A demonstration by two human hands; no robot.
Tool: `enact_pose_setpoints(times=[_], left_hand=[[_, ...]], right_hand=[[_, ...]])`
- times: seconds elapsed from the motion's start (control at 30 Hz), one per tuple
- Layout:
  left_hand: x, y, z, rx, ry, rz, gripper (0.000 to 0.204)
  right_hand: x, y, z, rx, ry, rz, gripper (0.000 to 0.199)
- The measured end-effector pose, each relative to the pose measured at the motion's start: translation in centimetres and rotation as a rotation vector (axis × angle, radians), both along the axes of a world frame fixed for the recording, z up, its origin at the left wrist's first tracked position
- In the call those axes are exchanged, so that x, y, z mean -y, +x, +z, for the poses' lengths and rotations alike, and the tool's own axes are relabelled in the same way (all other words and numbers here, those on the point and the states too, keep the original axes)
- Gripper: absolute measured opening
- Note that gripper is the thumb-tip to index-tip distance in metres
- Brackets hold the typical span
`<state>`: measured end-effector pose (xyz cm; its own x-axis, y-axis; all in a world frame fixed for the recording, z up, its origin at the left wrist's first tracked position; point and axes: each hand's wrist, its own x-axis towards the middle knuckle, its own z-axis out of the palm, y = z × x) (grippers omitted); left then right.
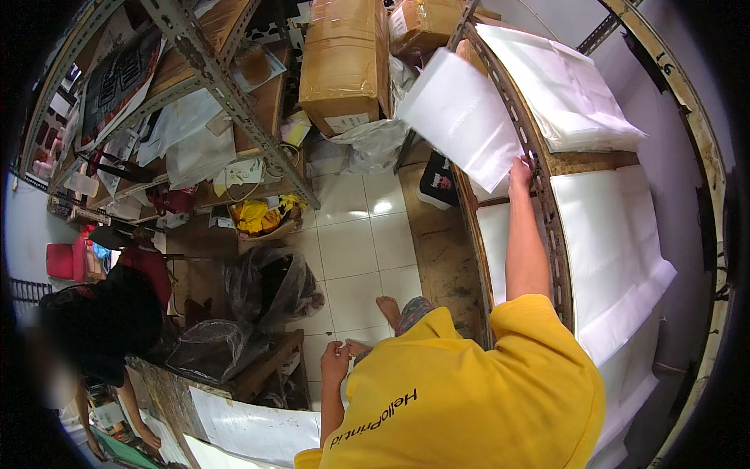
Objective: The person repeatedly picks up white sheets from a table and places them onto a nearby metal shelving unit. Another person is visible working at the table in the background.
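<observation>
Right hand pulling a white sheet off the shelf rack; left hand hanging loosely curled.

The right hand (520, 173) reaches up along the perforated metal shelf upright (522, 125) and pinches the lower corner of a white plastic sheet (461, 116), which hangs tilted out over the aisle just beside the rack. The left hand (334, 362) hangs low by the yellow shirt (469, 399), fingers curled inward; it seems to hold nothing, though the view there is too small to be sure. Stacks of white sheets (605, 234) lie on the shelf boards to the right. A cardboard box (344, 62) stands up beyond the white tiled floor (355, 242), and black plastic bags (266, 289) sit lower left, near another person in dark clothes (101, 320).
</observation>
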<state>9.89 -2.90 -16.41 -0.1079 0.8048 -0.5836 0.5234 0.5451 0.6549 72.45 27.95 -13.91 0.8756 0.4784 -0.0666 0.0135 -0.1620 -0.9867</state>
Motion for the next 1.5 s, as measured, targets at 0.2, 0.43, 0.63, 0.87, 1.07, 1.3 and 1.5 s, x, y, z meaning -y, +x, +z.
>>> enact_pose_setpoints(times=[0.2,0.43,0.63,0.87,1.07,1.3,1.5], left_hand=[[-1.9,0.0,-0.3,0.007,0.076,-0.019,0.032],[-2.0,-0.8,1.3,-0.090,0.029,-0.012,0.032],[-1.0,-0.1,1.8,-0.098,0.003,-0.024,0.031],[0.0,0.4,0.5,-0.108,0.037,-0.072,0.030],[0.4,-0.3,-0.3,-0.064,0.060,-0.029,0.026],[1.9,-0.8,-0.7,-0.098,0.123,-0.029,0.029],[1.2,0.8,3.9,0.002,0.300,-0.011,0.031]], right_hand=[[1.6,0.0,-0.5,-0.242,-0.028,-0.201,0.018],[0.6,-1.4,0.8,-0.266,-0.054,-0.249,0.020],[1.2,-2.0,0.8,-0.247,-0.056,-0.341,0.021],[1.6,-3.2,2.3,-0.237,-0.074,-0.400,0.021],[1.8,-2.3,0.5,-0.111,-0.203,-0.447,0.022],[2.6,-4.8,-7.1,0.145,0.155,-0.234,0.033],[10.3,-21.6,-6.3,-0.220,-0.011,0.460,0.018]])
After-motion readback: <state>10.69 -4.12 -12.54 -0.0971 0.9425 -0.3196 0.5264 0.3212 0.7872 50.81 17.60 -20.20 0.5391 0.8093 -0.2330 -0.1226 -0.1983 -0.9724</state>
